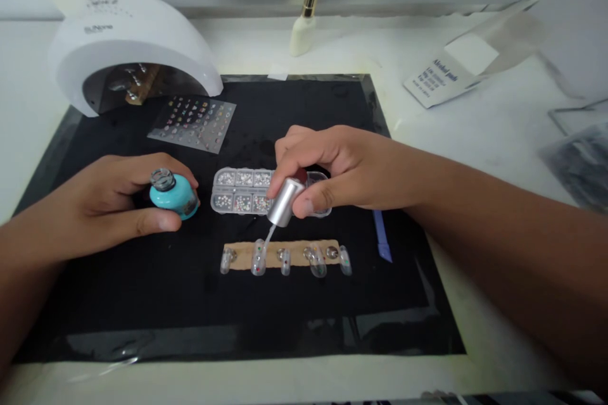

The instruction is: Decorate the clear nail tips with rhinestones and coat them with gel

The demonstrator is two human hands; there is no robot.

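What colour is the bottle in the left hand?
Turquoise: the bottle in the left hand shows best in the head view.

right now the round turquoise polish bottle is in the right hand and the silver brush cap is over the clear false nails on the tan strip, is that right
Not quite: the round turquoise polish bottle is in the left hand, as the head view shows. The rest stands: the silver brush cap, held in the right hand, is over the clear false nails on the tan strip.
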